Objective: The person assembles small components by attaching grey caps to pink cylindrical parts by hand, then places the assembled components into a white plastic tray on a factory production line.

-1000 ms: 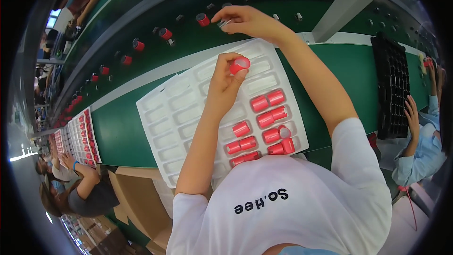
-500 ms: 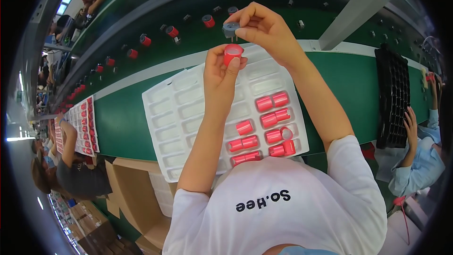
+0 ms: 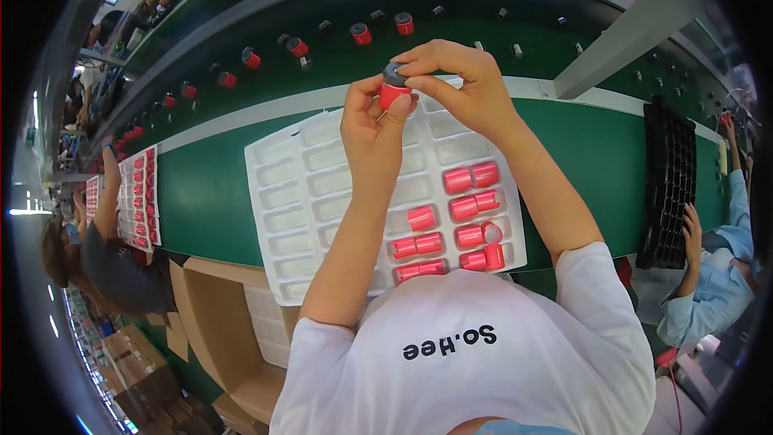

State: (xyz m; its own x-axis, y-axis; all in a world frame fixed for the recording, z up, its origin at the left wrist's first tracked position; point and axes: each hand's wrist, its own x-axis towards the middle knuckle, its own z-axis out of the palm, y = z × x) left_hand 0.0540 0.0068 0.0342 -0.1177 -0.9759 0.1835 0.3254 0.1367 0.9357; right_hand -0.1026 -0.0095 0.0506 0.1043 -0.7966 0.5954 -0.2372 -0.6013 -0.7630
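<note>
My left hand (image 3: 373, 121) pinches a red cylindrical shell (image 3: 391, 97) upright between thumb and fingers, above the far edge of a white moulded tray (image 3: 279, 193). From the right, my right hand (image 3: 467, 84) grips a dark grey round cap (image 3: 394, 74) with its thumb and fingertips. The cap sits at the shell's top opening; how deep it goes cannot be seen. Below my hands, several red cylindrical shells (image 3: 457, 180) lie in the tray's right-hand pockets, one with its open end showing.
Beyond the tray, a dark green belt (image 3: 451, 32) carries red parts with grey tops (image 3: 360, 33) and small metal parts (image 3: 516, 50). A grey post (image 3: 612, 28) rises at right. A black tray (image 3: 670, 185) lies near another person's hand. An open carton (image 3: 217, 330) stands lower left; co-workers sit both sides.
My right hand has lowered the grey cap, whose prongs showed above the red shell, onto the shell's opening. My two hands are now together. Parts on the belt appear slightly shifted.
</note>
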